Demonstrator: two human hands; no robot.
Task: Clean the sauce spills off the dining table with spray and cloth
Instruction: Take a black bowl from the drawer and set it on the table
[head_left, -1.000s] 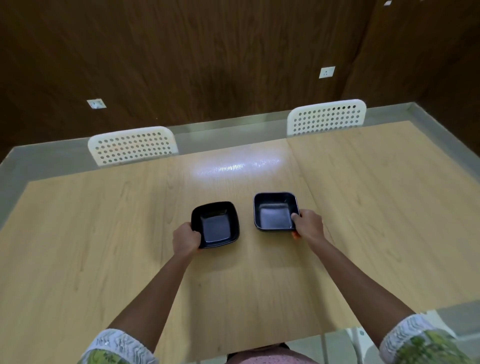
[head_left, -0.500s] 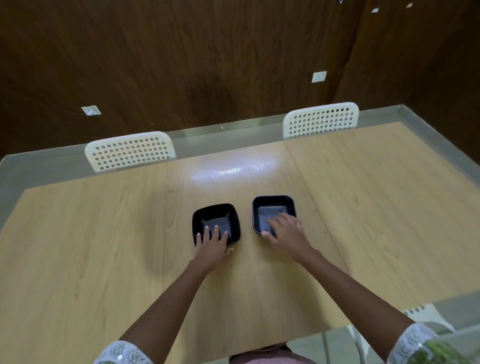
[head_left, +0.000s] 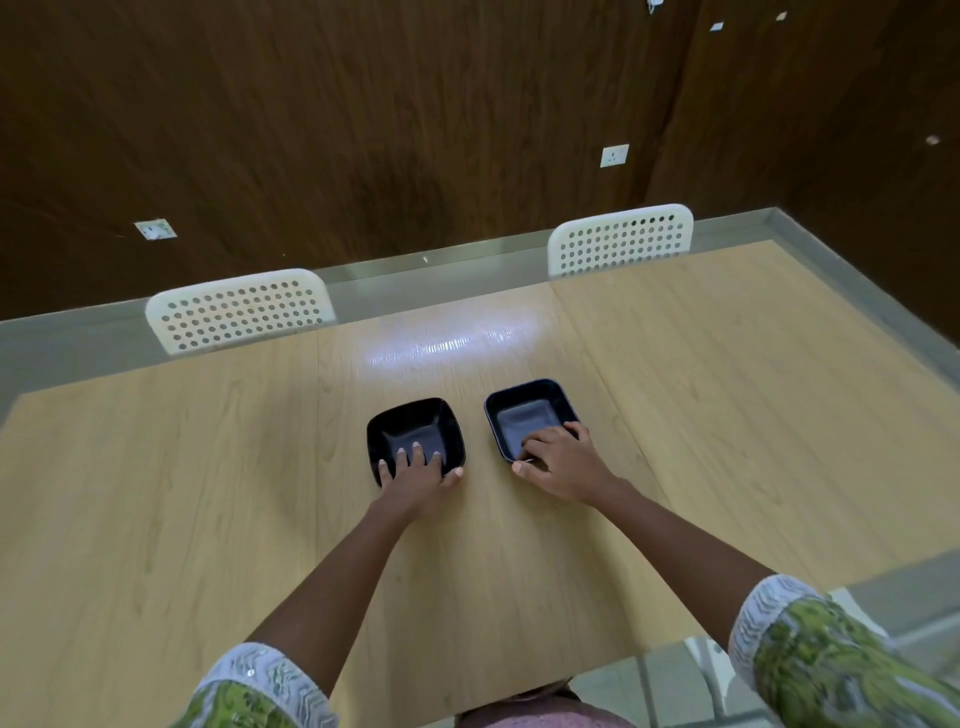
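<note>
Two black square bowls stand side by side on the light wooden dining table (head_left: 208, 467). My left hand (head_left: 418, 475) lies over the near rim of the left bowl (head_left: 415, 423), fingers reaching inside it, thumb outside at its near right corner. My right hand (head_left: 558, 460) grips the near rim of the right bowl (head_left: 524, 408), with fingers curled over the edge and thumb at the near left corner. Both bowls look empty. No spray bottle, cloth or sauce spill shows in view.
Two white perforated chair backs stand at the table's far edge, one at left (head_left: 239, 312) and one at right (head_left: 621, 239). A dark wooden wall rises behind them. The table's near edge runs just in front of me.
Both hands left the bowls' sides and came over the near rims. My left fingers now reach into the left bowl; my right fingers have curled over the right bowl's edge.
</note>
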